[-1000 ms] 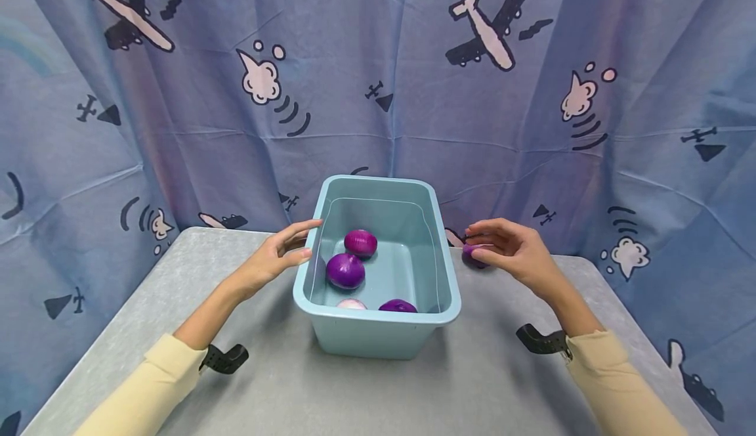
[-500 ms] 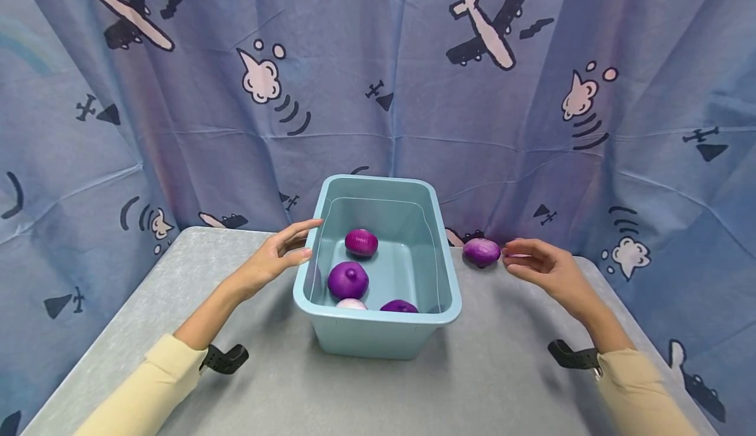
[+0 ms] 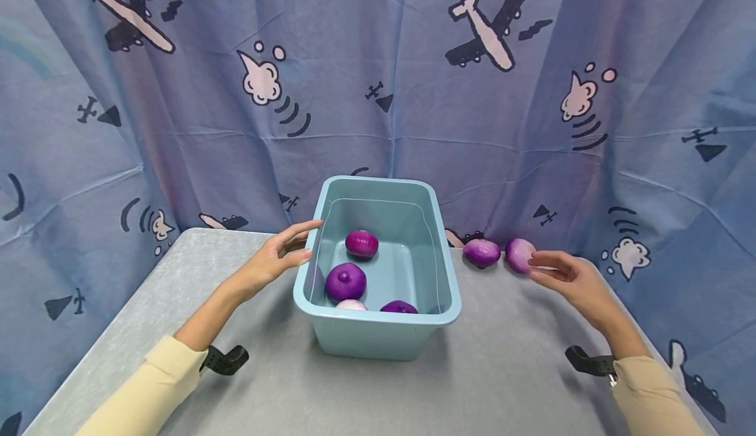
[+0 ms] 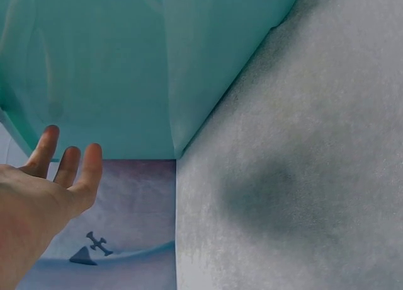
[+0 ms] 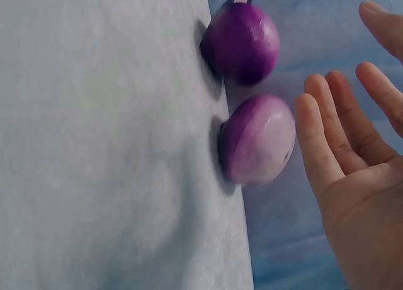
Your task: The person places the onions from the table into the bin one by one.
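A light blue plastic bin [image 3: 378,337] stands mid-table with several purple onions inside, one of them [image 3: 346,283] near its left wall. At the bin's left rim, my left hand [image 3: 276,252] has its fingertips and thumb right at the edge, holding nothing. In the left wrist view the left hand [image 4: 50,189] shows relaxed fingers beside the bin wall [image 4: 94,82]. Two more onions lie right of the bin at the table's back edge: a darker one [image 3: 481,253] and a paler one [image 3: 520,255]. My right hand [image 3: 575,282] is just right of the paler onion [image 5: 261,142], fingers relaxed.
The grey table [image 3: 496,370] ends right behind the two loose onions. A blue curtain [image 3: 378,81] with printed airplanes hangs close behind the table. Inside the bin, another onion [image 3: 361,244] lies toward the back, and onions at the front are partly hidden by the rim.
My right hand has left the darker onion and moved right and nearer, uncovering both loose onions. The onion near the bin's left wall has rolled so its stem shows. My left hand stays put.
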`<state>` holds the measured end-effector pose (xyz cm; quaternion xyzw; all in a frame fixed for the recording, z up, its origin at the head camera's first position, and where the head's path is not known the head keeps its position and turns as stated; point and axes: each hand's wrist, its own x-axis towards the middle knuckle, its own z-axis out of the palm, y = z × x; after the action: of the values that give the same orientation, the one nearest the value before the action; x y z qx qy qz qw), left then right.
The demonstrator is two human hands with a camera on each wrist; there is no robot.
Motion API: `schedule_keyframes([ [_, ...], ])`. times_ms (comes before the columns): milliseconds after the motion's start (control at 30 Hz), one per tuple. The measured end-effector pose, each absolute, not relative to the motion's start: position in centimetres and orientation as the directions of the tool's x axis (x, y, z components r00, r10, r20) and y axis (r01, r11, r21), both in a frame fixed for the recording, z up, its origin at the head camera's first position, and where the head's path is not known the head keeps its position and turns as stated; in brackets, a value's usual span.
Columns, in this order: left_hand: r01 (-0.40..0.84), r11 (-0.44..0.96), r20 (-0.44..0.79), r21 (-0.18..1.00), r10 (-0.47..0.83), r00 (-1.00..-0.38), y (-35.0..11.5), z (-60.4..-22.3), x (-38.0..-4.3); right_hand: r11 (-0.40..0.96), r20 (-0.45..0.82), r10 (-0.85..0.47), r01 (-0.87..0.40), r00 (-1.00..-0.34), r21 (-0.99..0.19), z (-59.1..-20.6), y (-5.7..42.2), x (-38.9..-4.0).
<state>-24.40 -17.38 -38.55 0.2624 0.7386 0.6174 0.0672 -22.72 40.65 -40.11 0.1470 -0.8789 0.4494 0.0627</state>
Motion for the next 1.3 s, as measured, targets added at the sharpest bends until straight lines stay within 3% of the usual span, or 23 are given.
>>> schedule_keyframes([
  [800,0.302,0.090,0.224,0.949,0.480,-0.848,-17.1,-38.5,-24.5,0.632,0.181,-0.042,-0.166,-0.983,-0.757,-42.0,42.6,-25.1],
  [1300,0.298,0.096,0.219,0.950,0.477,-0.851,-17.2,-38.7,-24.5,0.558,0.065,0.080,-0.010,-0.995,-0.830,-43.6,41.7,-27.3],
])
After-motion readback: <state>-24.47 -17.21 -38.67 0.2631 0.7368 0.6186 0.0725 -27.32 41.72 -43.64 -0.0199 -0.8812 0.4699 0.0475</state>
